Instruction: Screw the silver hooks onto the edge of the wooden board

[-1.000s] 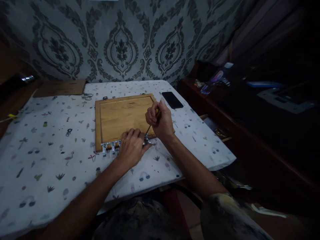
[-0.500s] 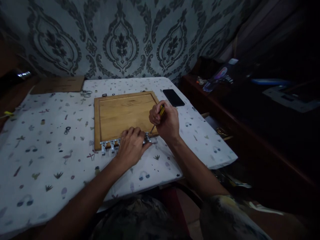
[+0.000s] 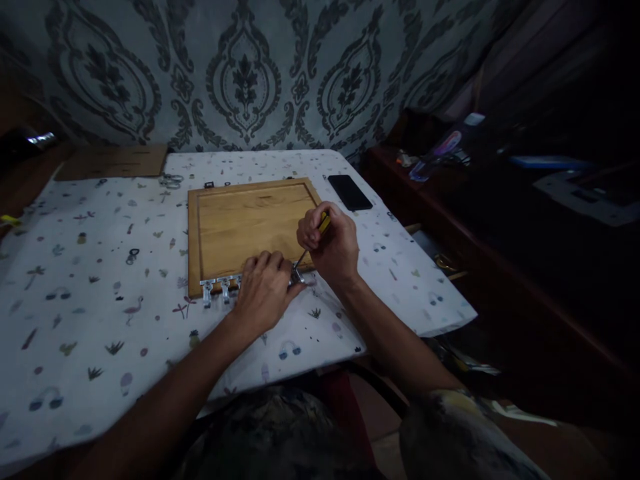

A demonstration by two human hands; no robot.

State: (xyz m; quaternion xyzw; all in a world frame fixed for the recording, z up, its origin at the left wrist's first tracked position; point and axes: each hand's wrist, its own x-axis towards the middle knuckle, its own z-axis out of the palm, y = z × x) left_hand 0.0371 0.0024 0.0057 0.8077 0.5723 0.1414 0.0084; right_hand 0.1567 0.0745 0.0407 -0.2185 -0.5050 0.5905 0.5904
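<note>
A framed wooden board [image 3: 245,223] lies flat on the table. Along its near edge runs a shiny metal strip with several hook-like pieces [image 3: 225,290] jutting toward me. My left hand [image 3: 264,290] is closed over the strip's right part, fingers on top and thumb at the front, covering its middle. In my right hand [image 3: 333,247], closed in a fist, is a screwdriver with a yellow and black handle [image 3: 325,225]. Its thin shaft slants down to the strip's right end, by my left fingers; the exact contact of the tip is too small to make out.
The table wears a white printed cloth [image 3: 125,233]. A black phone [image 3: 350,192] lies right of the board. Scissors [image 3: 171,181] and a cardboard piece [image 3: 113,162] are at the back left. A plastic bottle [image 3: 445,148] rests on the dark furniture to the right.
The screwdriver's tip has shifted slightly left, from beside the strip's right end onto it. My left hand keeps its hold; the view has tilted a little.
</note>
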